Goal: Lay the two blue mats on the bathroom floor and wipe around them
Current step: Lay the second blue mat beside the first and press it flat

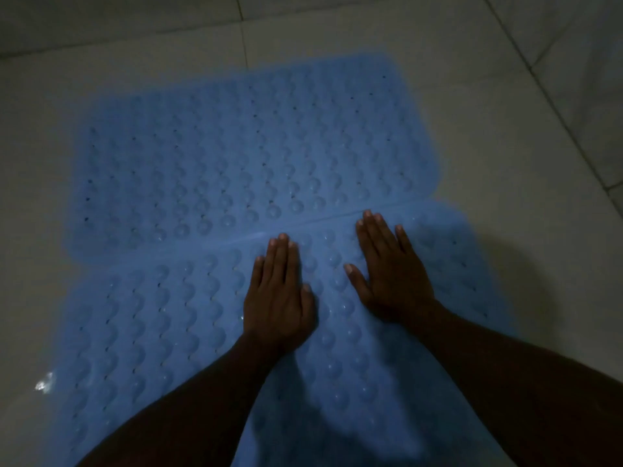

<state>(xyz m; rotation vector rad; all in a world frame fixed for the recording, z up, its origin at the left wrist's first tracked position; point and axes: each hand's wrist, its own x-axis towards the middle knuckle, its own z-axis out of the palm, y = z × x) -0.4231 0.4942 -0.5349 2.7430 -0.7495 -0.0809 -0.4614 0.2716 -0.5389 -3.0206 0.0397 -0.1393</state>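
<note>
The tiled floor [505,129] is carrying the far mat [236,146] and near mat [151,332], their edges meeting. The left hand [278,298] and right hand [391,274] are lying flat, fingers straight, pressing the near mat; sweeping outward from the seam should be seating it evenly.

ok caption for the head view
Left hand and right hand press the near mat flat beside the far mat.

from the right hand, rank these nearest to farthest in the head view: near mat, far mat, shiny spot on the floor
1. near mat: directly under the right hand, which lies flat on it.
2. far mat: just ahead of its fingertips.
3. shiny spot: far left, beyond the left hand.
</note>
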